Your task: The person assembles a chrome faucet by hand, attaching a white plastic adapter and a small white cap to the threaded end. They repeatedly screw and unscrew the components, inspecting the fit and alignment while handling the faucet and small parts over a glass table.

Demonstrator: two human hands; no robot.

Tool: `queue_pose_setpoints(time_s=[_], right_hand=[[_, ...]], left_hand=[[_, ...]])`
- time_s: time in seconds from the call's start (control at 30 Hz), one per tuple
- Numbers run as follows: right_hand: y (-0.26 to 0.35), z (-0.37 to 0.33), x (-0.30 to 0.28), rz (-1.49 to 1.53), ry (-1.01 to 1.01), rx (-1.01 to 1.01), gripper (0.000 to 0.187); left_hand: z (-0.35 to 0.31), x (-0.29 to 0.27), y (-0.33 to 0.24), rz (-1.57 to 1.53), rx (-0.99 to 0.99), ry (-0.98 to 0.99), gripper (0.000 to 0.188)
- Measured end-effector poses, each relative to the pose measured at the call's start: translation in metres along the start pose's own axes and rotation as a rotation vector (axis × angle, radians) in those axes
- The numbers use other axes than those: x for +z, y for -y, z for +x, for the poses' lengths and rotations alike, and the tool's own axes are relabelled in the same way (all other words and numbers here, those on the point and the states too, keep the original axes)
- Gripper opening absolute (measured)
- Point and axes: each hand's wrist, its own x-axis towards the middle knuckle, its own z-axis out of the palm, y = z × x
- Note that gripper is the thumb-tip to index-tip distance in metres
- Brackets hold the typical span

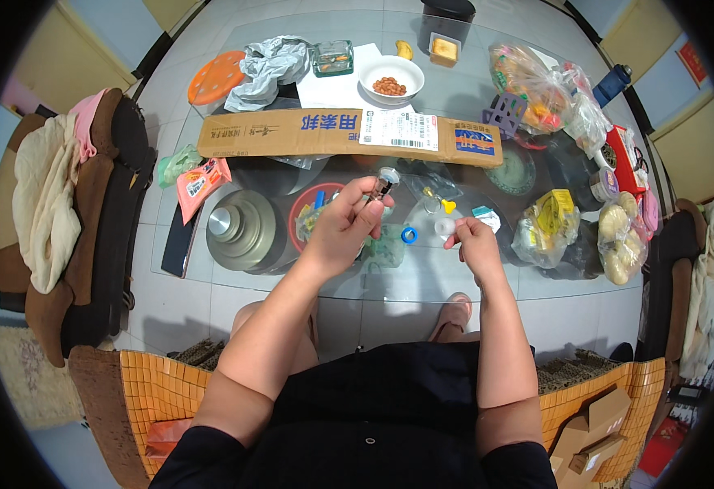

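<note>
Above the glass table point(349, 287), my left hand point(342, 228) is closed around a small shiny dark cylindrical piece point(384, 186) with a pale round end; its exact kind is not clear. My right hand point(476, 247), lower and to the right, pinches a small translucent white disc point(445, 227) by its edge. Between the hands a blue ring point(409, 235) lies on the table. A small yellow plastic piece point(449, 207) and a thin metal ring point(431, 204) lie just beyond the disc. To the right of these is a small teal-and-white packet point(485, 216).
A long cardboard box point(292, 134) crosses the table beyond my hands. Behind it stands a white bowl point(406, 72) of reddish-brown nuts. A round metal lid-like object point(247, 232) and a red basin point(298, 213) are left; bagged pale round food point(620, 236) and a yellow package point(554, 213) are right.
</note>
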Motion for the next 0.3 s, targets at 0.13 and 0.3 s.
queue_pose_setpoints(time_s=[0.13,0.3], right_hand=[[-0.0044,0.0027,-0.0014,-0.045,-0.073,0.001,0.017],[-0.0084,0.0042,-0.0003,-0.039,-0.140,-0.054,0.018]], left_hand=[[0.0001,-0.0021,0.0013,0.026,-0.005,0.029,0.024],[-0.0010,-0.0054,0.0040,0.051,-0.026,0.059,0.029]])
